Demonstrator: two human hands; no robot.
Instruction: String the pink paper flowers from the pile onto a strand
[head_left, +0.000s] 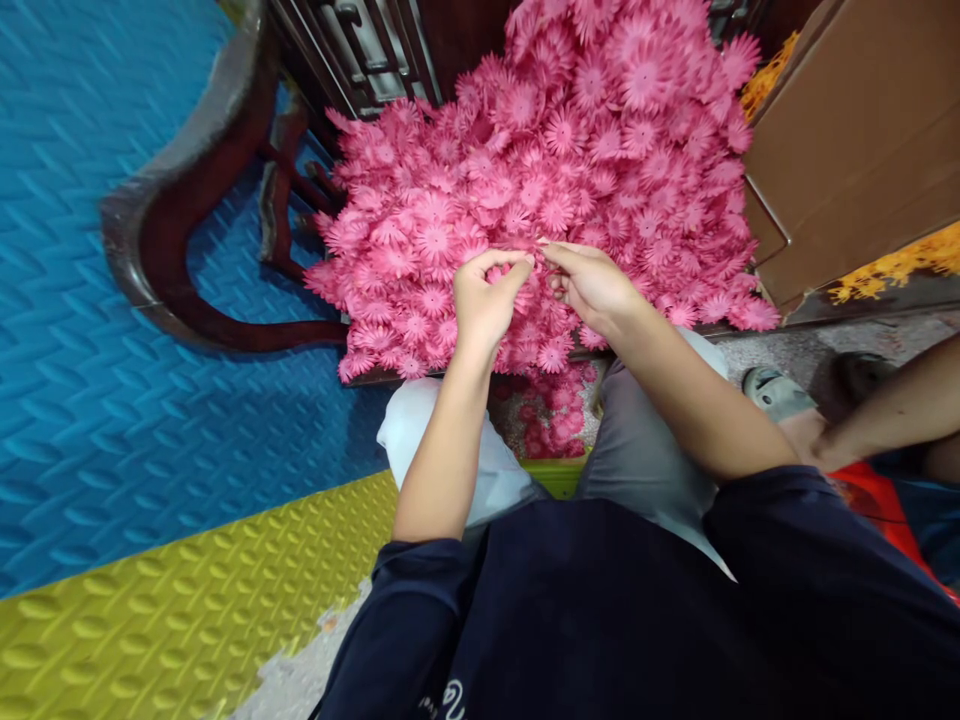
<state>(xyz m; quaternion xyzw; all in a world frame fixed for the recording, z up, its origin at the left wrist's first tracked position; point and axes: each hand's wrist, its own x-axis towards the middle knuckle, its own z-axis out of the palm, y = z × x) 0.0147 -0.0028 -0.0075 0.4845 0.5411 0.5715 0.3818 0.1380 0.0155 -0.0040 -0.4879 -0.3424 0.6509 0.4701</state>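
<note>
Blue foam floor mats (90, 300) surround a heap of pink fabric flowers (570, 130). At its near edge, left hand (487, 305) and right hand (592, 285) each clamp their grip on a single pink flower (538, 252), steadying it between them.

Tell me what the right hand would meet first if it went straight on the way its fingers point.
Most likely the left hand: the right hand points leftward at the left fingertips, almost touching above the heap of pink paper-like daisy flowers. Whether a flower sits between them is unclear.
</note>
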